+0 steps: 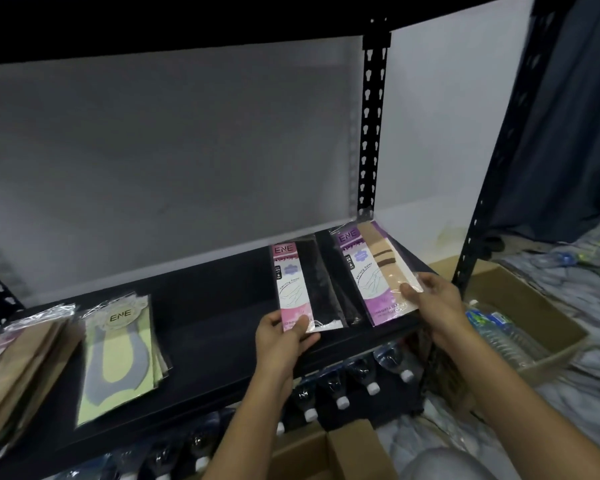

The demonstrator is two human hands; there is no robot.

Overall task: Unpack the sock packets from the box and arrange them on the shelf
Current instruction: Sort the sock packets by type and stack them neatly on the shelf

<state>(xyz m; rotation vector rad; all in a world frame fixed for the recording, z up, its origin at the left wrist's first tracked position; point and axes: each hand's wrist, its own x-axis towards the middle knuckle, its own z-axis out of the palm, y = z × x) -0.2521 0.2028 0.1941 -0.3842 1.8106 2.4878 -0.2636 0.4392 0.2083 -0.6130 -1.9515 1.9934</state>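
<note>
On the black shelf (201, 323) my left hand (283, 336) grips the near end of a pink-labelled packet (300, 285) holding dark socks. My right hand (433, 299) pinches the near right corner of a purple-labelled packet (374, 271) with beige striped socks, which lies at the shelf's right end. Both packets rest flat on the shelf, side by side. Further left lies a small stack of pale green packets (122, 355), and a stack of tan packets (21, 368) sits at the far left. An open cardboard box (329, 452) is below, between my arms.
A black slotted upright (373, 119) stands at the back right of the shelf. Under the shelf lie several plastic water bottles (343, 393). To the right, another cardboard box (520, 317) holds more bottles. A dark curtain (575, 116) hangs at the far right.
</note>
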